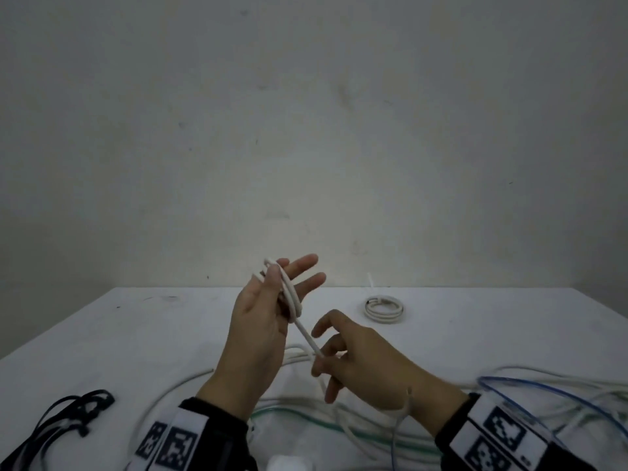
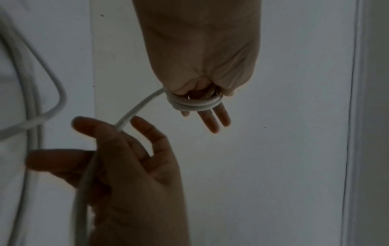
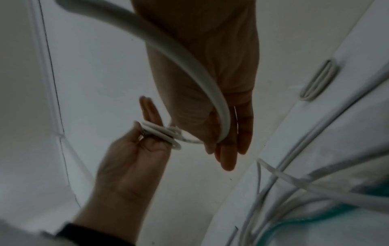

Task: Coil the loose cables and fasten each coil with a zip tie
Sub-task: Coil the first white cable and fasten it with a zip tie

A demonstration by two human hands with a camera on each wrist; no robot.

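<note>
My left hand (image 1: 285,271) is raised palm inward, with a white cable coil (image 1: 291,300) wound in a few turns round its straight fingers. Its thumb pins the turns. A taut strand (image 1: 306,334) runs down from the coil to my right hand (image 1: 321,360), which pinches it between thumb and forefinger. In the left wrist view the coil (image 2: 193,104) rings the fingers and the strand (image 2: 136,108) leads into the right hand (image 2: 126,149). The right wrist view shows the same cable (image 3: 189,58) curving over my right hand to the coil (image 3: 162,133).
A coiled white cable (image 1: 384,309) with a zip tie tail (image 1: 370,280) lies on the white table (image 1: 170,334) at the back right. Black zip ties (image 1: 68,416) lie at the front left. Loose white, blue (image 1: 543,389) and green (image 1: 306,423) cables sprawl along the front.
</note>
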